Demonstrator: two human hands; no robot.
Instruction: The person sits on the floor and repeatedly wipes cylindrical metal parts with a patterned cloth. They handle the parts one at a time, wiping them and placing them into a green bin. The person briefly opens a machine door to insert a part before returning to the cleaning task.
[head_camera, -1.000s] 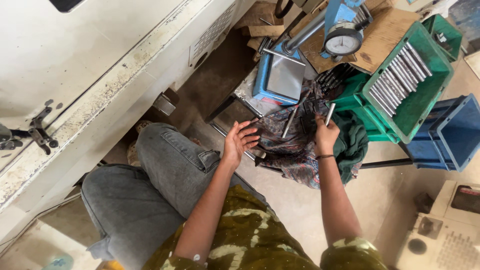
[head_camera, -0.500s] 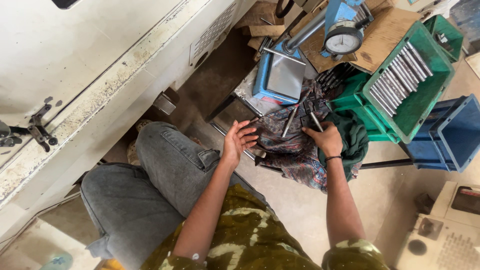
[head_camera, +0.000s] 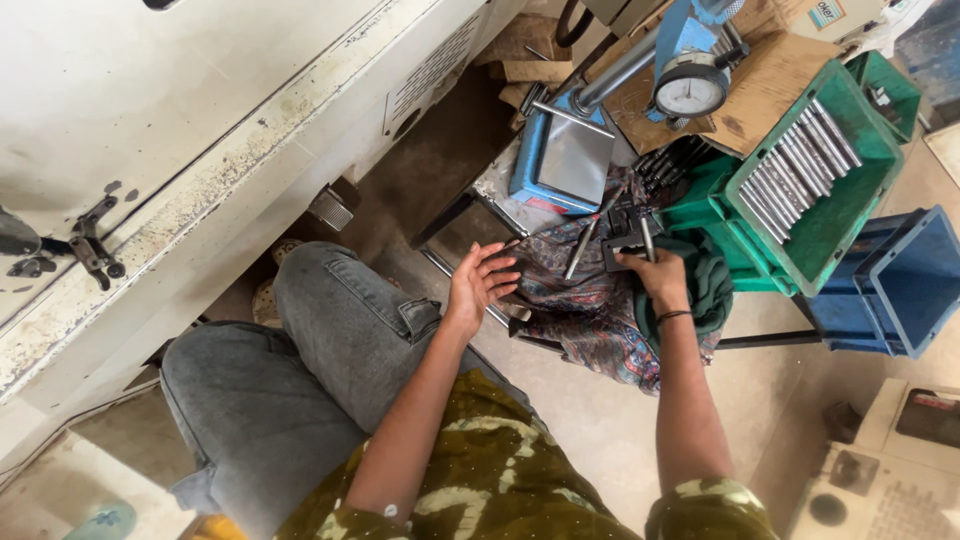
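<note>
1. Risk nearest the body: left hand (head_camera: 478, 287) spread open, gripping nothing, fingertips just short of the patterned cloth (head_camera: 585, 300); could snag a fold and drag everything lying on it.
2. Right hand (head_camera: 655, 275) closed around a steel rod (head_camera: 647, 238), upright above the knuckles; thin grip, could slip and drop.
3. Loose second rod (head_camera: 578, 250) between both hands; could roll off.
4. Beyond the fingers, green tray (head_camera: 835, 215) of rods tilted; might spill if bumped.

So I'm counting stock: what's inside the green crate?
The green crate holds a row of metal rods lying side by side on its floor. Anything beneath them is covered, so the count below stays unknown.
</note>
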